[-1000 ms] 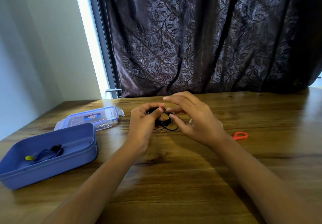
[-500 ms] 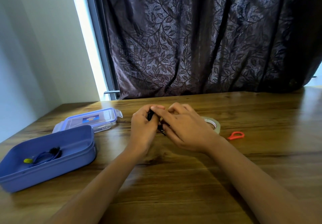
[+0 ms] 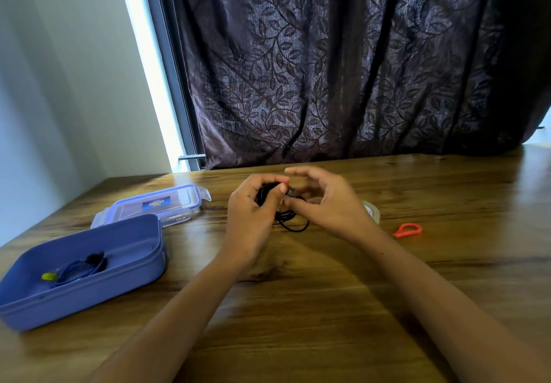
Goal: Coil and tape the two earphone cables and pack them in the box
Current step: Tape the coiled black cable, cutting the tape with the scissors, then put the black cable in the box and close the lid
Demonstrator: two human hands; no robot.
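Noted black cable (image 3: pixel 287 220) as thin loops bunched above mid-table, gripped in curled left hand (image 3: pixel 253 212), one end pinched by right hand (image 3: pixel 331 203). Found blue cable (image 3: pixel 78 269) coiled inside open box (image 3: pixel 98 288) near left edge of table (image 3: pixel 298 308). Logged tape (image 3: pixel 372 211), scissors (image 3: pixel 407 230) right of hands; wide wood toward near edge.

The black earphone cable (image 3: pixel 286 219) hangs in loose loops; the blue earphone cable (image 3: pixel 78 270) lies coiled inside the open box (image 3: pixel 89 296).

Hands (image 3: pixel 250 212) (image 3: pixel 331 208) around black cable (image 3: pixel 264 196)
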